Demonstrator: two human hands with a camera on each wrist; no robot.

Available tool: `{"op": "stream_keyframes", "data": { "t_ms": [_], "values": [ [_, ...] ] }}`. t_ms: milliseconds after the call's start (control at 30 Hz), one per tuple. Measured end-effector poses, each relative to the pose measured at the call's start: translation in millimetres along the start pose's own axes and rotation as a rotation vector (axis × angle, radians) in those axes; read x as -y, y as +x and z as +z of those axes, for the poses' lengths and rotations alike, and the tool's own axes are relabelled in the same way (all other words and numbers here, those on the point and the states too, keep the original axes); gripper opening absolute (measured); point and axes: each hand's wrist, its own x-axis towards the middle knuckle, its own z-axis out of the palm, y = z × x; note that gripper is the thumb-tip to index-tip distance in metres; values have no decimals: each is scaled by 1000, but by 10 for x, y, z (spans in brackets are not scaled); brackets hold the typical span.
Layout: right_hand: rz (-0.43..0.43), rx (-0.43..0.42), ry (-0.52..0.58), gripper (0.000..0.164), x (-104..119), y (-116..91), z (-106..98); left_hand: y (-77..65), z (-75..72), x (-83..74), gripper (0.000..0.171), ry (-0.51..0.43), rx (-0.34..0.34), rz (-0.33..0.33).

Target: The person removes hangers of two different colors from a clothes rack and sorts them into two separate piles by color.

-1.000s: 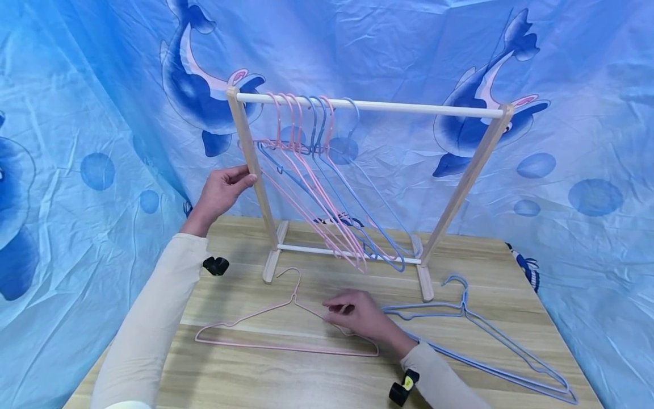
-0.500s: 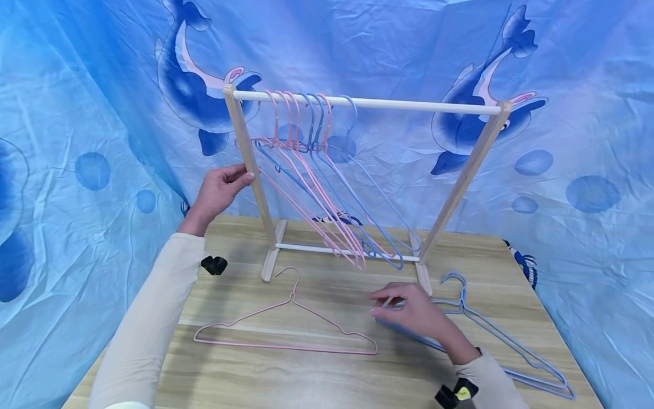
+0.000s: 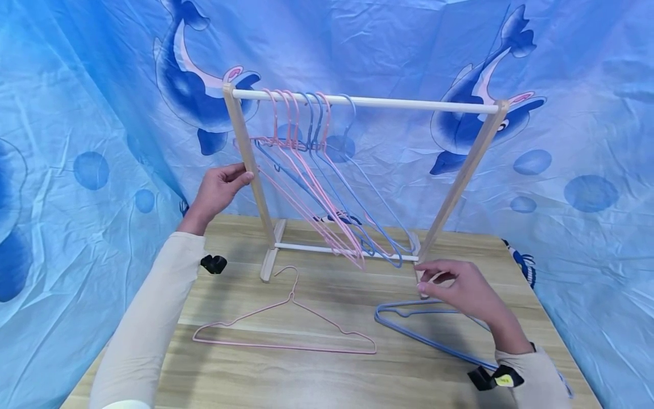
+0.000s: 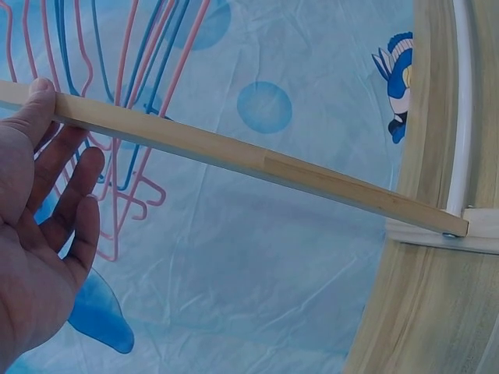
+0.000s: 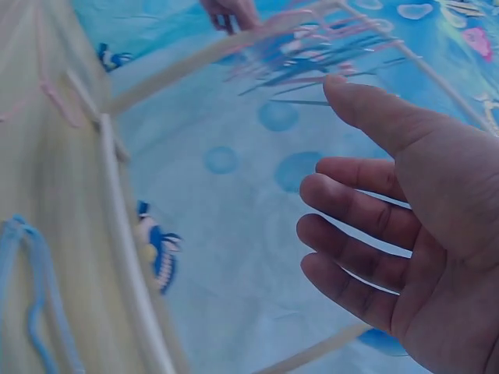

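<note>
My left hand (image 3: pixel 217 193) pinches the left wooden post (image 3: pixel 257 187) of a small clothes rack, thumb on one side and index finger on the other. In the left wrist view the remaining fingers hang loosely beside that post (image 4: pixel 226 148). My right hand (image 3: pixel 470 289) holds nothing; its fingers are relaxed and spread in the right wrist view. It hovers near the rack's right foot, over blue hangers (image 3: pixel 434 343) lying on the table, and hides their hooks. A pink hanger (image 3: pixel 286 346) lies flat in front of the rack.
Several pink and blue hangers (image 3: pixel 320 122) hang bunched toward the left on the rack's white top rail (image 3: pixel 419 104). A white lower bar (image 3: pixel 306 247) joins the feet. The wooden table (image 3: pixel 245 386) backs onto a blue dolphin-print curtain (image 3: pixel 388 45).
My right hand has moved right and away from me, from the pink hanger across the blue ones toward the rack's right foot. My left hand keeps its grip on the post.
</note>
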Motion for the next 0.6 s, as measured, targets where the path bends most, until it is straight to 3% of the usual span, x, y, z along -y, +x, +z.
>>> {"op": "stream_keyframes", "data": {
  "t_ms": [333,600],
  "values": [
    [11,-99,-18,29,288,322,-413,-11,-20,5,45,3,-2,-7],
    [34,-179,-46,34,517,732,-529,5,-6,17,42,-10,-1,19]
  ]
}}
